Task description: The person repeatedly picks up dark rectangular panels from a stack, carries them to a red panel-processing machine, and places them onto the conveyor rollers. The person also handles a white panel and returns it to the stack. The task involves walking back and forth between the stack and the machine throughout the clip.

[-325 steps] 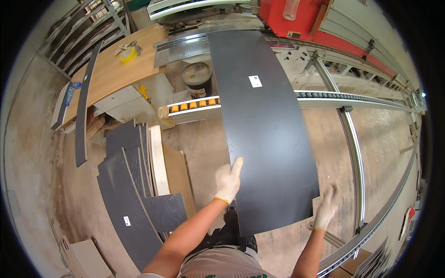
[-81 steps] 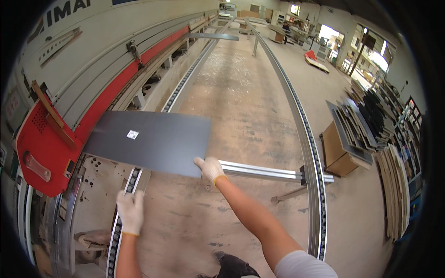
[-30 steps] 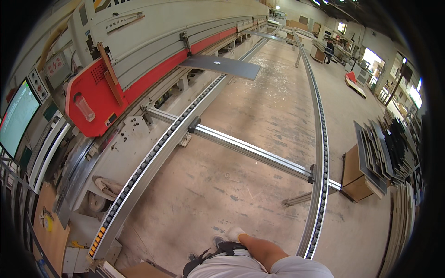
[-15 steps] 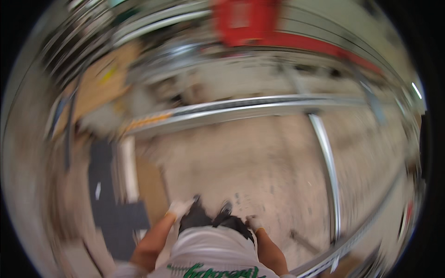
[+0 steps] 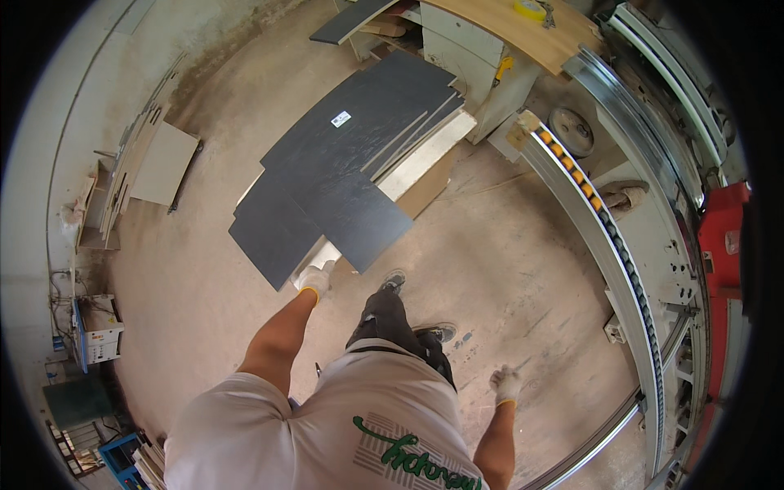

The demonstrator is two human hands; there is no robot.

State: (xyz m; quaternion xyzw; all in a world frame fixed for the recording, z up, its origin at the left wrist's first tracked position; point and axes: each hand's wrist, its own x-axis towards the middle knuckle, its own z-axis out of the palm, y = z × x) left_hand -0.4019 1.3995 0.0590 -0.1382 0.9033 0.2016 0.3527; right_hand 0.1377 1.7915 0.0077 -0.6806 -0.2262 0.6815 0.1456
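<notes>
A stack of flat boards stands in front of me, with dark grey panels (image 5: 327,159) on top, one bearing a small white label (image 5: 340,119). Pale board edges (image 5: 429,157) show beneath them. My left hand (image 5: 314,279), in a whitish glove with a yellow cuff, is at the stack's near edge beside a white piece (image 5: 325,251). Its fingers look apart, and whether they touch the piece is hard to tell. Away from the stack, my right hand (image 5: 506,384), gloved alike, hangs low over the floor with loosely bent fingers and nothing visible in it.
A long machine rail (image 5: 608,220) with orange and dark rollers curves along the right, near a red machine part (image 5: 723,237). A wooden-topped bench (image 5: 498,24) carries yellow tape (image 5: 531,10). Loose panels (image 5: 163,163) lean at the left wall.
My view has swung left, so the board stack now lies ahead and the rail to the right. My left hand is now at the stack's near edge; the earlier frame is blurred.
</notes>
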